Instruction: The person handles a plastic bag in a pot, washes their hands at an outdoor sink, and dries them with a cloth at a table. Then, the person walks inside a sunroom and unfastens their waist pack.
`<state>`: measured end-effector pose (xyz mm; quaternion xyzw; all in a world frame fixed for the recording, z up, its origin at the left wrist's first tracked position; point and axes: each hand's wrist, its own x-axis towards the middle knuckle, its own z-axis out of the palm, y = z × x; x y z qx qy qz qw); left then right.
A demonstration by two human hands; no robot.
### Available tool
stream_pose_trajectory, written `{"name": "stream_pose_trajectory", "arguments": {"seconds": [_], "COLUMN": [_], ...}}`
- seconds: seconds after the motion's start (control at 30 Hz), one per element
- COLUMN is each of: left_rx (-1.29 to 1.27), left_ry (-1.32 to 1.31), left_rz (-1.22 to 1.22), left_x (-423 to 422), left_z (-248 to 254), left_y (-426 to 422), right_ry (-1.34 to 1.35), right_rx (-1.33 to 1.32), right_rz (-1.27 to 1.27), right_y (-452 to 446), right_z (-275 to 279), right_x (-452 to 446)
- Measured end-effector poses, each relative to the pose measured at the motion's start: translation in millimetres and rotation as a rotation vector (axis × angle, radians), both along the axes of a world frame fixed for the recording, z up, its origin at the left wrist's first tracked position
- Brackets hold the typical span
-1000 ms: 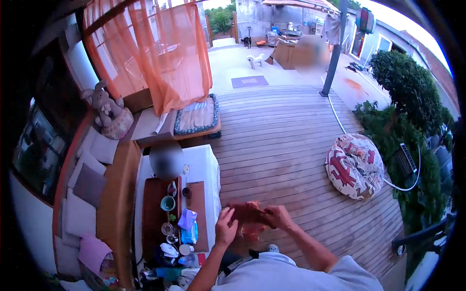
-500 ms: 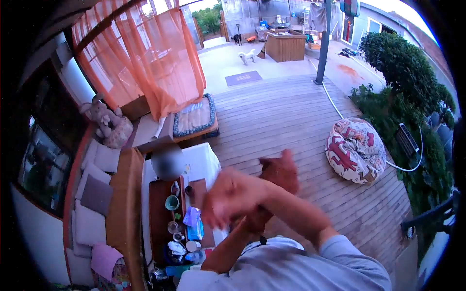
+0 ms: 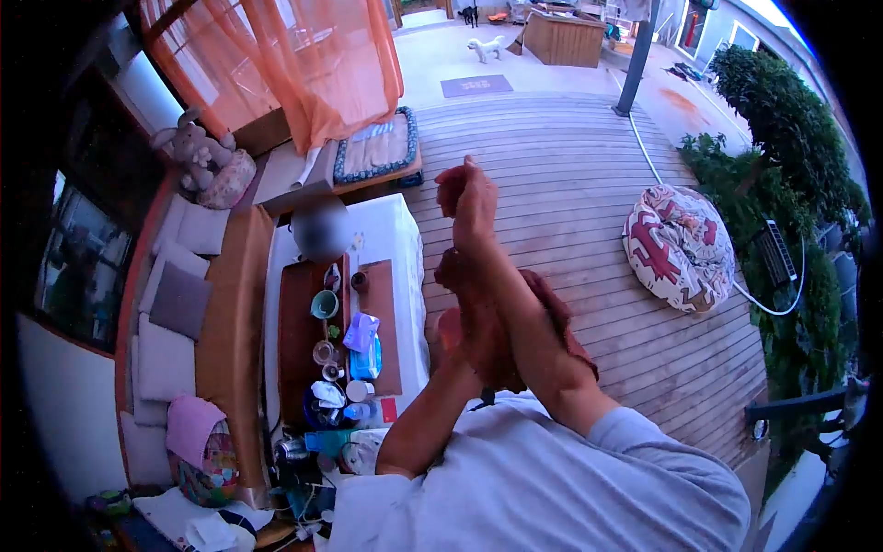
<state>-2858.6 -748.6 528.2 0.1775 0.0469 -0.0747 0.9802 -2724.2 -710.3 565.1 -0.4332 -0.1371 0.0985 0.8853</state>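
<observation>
A reddish-brown cloth hangs around my right forearm, with part of it showing on the far side of the arm. My left hand is at the cloth below the right forearm, closed on it; the fabric hides most of its fingers. Raised above the deck, my right hand has bent, shaded fingers held apart. I see nothing clearly held in it. The two forearms cross in front of my grey shirt.
At left stands a table with a purple tissue pack, a green bowl and cups. A cushioned bench lies beyond it. A patterned beanbag sits on the wooden deck. A white dog stands farther off.
My right hand has swung up and away from the table side, straightening that arm forward. The cloth and my left hand now lie along the right forearm. The view has tilted down.
</observation>
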Motion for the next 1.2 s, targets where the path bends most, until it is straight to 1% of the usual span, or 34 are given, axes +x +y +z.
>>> {"name": "stream_pose_trajectory", "arguments": {"seconds": [0.07,0.1,0.13,0.17,0.2,0.23,0.27,0.3,0.33,0.37,0.4,0.43,0.47,0.5,0.53,0.57,0.6,0.63,0.67,0.7,0.73,0.8,0.83,0.9,0.93,0.97,1.03,1.07,1.1,1.13,1.17,1.2], "left_rx": [0.023,0.027,-0.012,-0.050,-0.045,-0.032,-0.019,0.379,0.388,0.268,0.144,0.148,0.167,0.180,0.177,0.262,0.342,0.307,0.221,0.126,0.068,0.014,0.005,0.035,0.040,0.025,-0.033,-0.057,-0.078,-0.099,-0.104,-0.115], "left_ry": [0.086,0.086,-0.002,-0.091,-0.089,-0.083,-0.079,-0.224,-0.231,-0.324,-0.407,-0.406,-0.243,-0.078,-0.078,0.181,0.441,0.390,0.251,0.124,0.032,-0.084,-0.114,-0.097,-0.087,-0.135,-0.166,-0.161,-0.146,-0.133,-0.128,-0.116], "left_rz": [0.015,0.019,0.076,0.132,0.138,0.221,0.306,0.251,0.263,0.169,0.075,0.088,0.180,0.271,0.285,0.311,0.331,0.377,0.417,0.434,0.433,0.413,0.407,0.453,0.470,0.408,0.298,0.264,0.230,0.203,0.199,0.191], "left_x": [-11,-17,-26,-32,-27,-14,-7,-5,-2,4,4,0,-6,-13,-22,-31,-35,-34,-27,-19,-17,-15,-15,-11,-10,-5,5,8,9,12,11,11], "left_z": [15,22,30,33,4,-54,-90,-91,-87,-84,-82,-71,-49,-23,18,67,91,83,57,30,17,-2,-15,-61,-61,-58,-47,-40,-35,-30,-25,-20], "left_y": [0,1,5,7,5,4,4,25,26,26,26,24,18,10,6,5,7,12,23,34,43,55,57,57,53,56,60,61,61,62,62,63], "right_ry": [-0.175,-0.261,-0.265,-0.606,-0.937,-0.912,-0.948,-1.038,-1.134,-1.089,-1.100,-1.082,-1.066,-1.122,-1.132,-1.105,-1.077,-0.934,-0.940,-0.629,-0.306,0.292,0.508,0.491,0.476,0.463,0.590,0.592,0.333,0.071,0.001,0.000], "right_rx": [-0.148,-0.240,-0.232,-0.519,-0.804,-0.897,-1.093,-1.149,-1.199,-1.290,-1.280,-1.265,-1.253,-1.268,-1.264,-1.178,-1.093,-0.887,-0.884,-0.581,-0.281,0.588,0.691,0.720,0.751,0.748,0.506,0.503,0.512,0.516,0.428,0.427], "right_rz": [-0.016,-0.020,-0.016,-0.280,-0.550,-0.347,-0.204,-0.125,-0.054,0.005,0.013,0.016,0.018,0.027,0.038,0.047,0.055,0.059,0.072,0.238,0.381,0.810,0.899,0.979,1.017,1.015,0.706,0.702,0.721,0.734,0.616,0.615], "right_y": [3,8,14,19,23,25,37,42,46,47,48,49,50,49,49,49,48,42,37,28,20,7,-1,-4,-3,-2,-1,4,11,13,14,13], "right_z": [7,1,-6,-11,-18,-18,-29,-32,-30,-29,-29,-31,-32,-29,-32,-36,-40,-43,-42,-36,-28,-1,17,7,1,-3,-13,-25,-40,-39,-38,-37], "right_x": [-12,-10,-10,-12,-16,-27,-30,-33,-34,-35,-36,-36,-36,-39,-40,-41,-42,-44,-50,-60,-68,-75,-76,-75,-70,-64,-55,-49,-42,-41,-41,-43]}}
